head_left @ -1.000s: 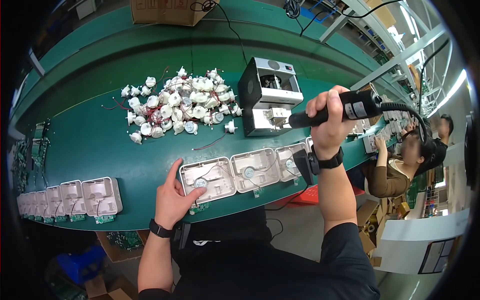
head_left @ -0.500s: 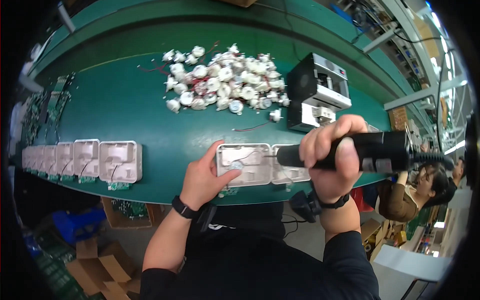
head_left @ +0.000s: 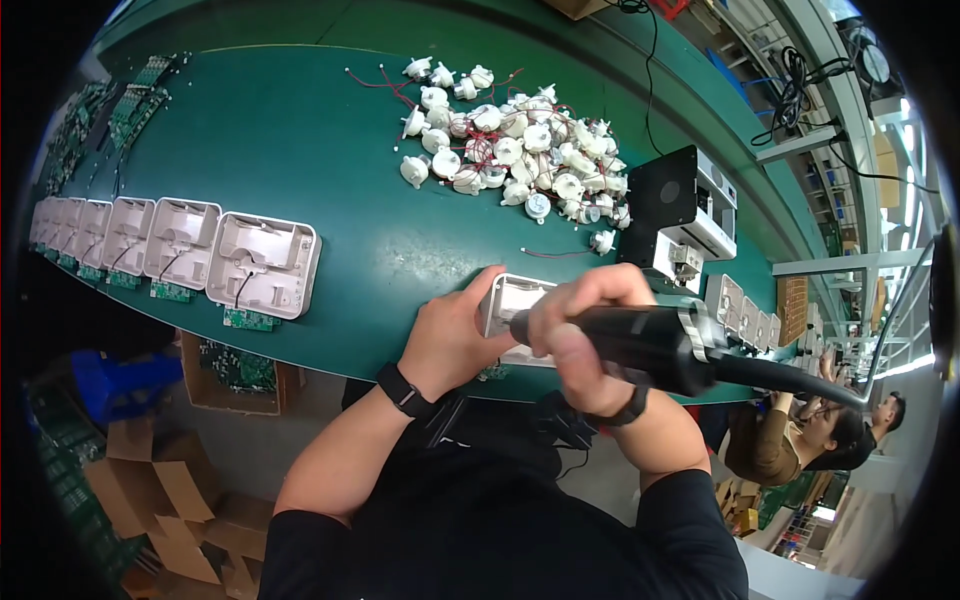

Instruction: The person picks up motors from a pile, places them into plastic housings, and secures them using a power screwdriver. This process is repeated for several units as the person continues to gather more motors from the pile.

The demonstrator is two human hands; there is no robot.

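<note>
My left hand (head_left: 452, 332) grips the left side of a shallow white plastic housing (head_left: 520, 290), its fingers along the outer wall and its thumb at the near side. A small green circuit board (head_left: 494, 372) shows at the housing's near edge. In my right hand (head_left: 590, 335) is a black electric screwdriver (head_left: 655, 345), held level with its nose pointing left over the housing. The fist and the tool's body cover much of the housing, and the screwdriver's bit cannot be made out.
A row of white housings (head_left: 265, 265) with green boards lines the left front edge. White round motor-like parts with red wires (head_left: 530, 145) are heaped at the back. A black-and-white machine (head_left: 690, 215) stands right, with more housings (head_left: 735, 305) beyond. Another person (head_left: 790, 440) sits far right.
The view has swung, so the bench contents sit farther right. My right hand has brought the screwdriver leftward over the housing, hiding more of it. My left hand still holds the housing.
</note>
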